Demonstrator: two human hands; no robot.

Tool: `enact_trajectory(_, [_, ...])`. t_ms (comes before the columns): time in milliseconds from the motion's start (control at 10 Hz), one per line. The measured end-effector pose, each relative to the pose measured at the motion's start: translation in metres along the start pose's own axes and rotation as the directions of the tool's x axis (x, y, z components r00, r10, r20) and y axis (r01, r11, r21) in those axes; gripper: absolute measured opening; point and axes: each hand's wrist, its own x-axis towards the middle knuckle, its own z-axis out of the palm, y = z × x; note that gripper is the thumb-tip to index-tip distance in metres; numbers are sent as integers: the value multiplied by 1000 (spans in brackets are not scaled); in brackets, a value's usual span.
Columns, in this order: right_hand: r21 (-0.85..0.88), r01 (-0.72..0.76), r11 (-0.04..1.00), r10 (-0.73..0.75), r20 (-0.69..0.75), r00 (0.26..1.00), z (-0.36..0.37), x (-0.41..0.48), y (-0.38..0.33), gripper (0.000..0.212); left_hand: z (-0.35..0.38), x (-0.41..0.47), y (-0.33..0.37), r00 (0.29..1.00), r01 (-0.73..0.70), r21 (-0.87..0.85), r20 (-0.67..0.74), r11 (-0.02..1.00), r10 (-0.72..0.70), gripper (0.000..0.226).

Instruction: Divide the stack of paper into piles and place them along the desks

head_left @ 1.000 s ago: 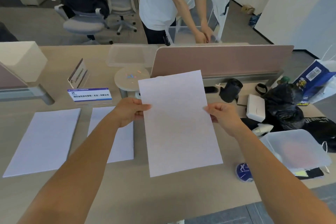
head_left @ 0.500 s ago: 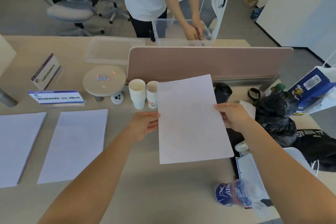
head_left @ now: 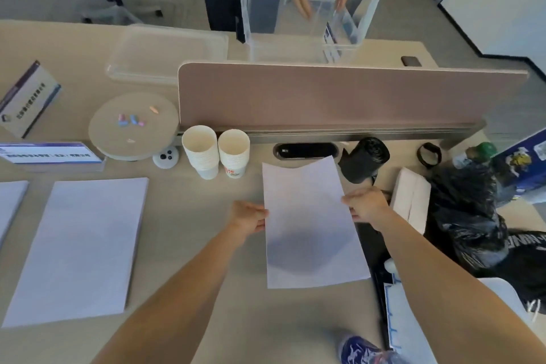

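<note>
I hold a thin pile of white paper (head_left: 310, 224) low over the beige desk (head_left: 192, 245), right of centre. My left hand (head_left: 249, 216) grips its left edge and my right hand (head_left: 366, 204) grips its right edge. A shadow shows on the sheet's lower half. To the left, a thicker white paper pile (head_left: 79, 245) lies flat on the desk. Another paper pile (head_left: 9, 204) is cut off by the left border.
Two stacks of paper cups (head_left: 217, 151) stand just behind the held paper. A pink divider panel (head_left: 339, 91) runs across the desk. Black bags (head_left: 466, 207), a tissue box (head_left: 410, 198) and a black roll (head_left: 365, 159) crowd the right. A person reaches into a clear bin (head_left: 298, 26) beyond.
Both hands have carried the held paper to the right and lowered it toward the desk. The view has shifted right, so the laid piles now sit further left.
</note>
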Motion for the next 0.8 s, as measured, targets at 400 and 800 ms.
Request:
enact_trajectory(400, [-404, -37, 914, 28, -27, 999, 21, 64, 24, 13, 6, 41, -27, 998, 57, 25, -37, 998, -56, 12])
enact_trajectory(800, [-527, 31, 849, -82, -74, 994, 28, 33, 2, 25, -27, 42, -23, 997, -19, 346, -64, 938, 44, 22])
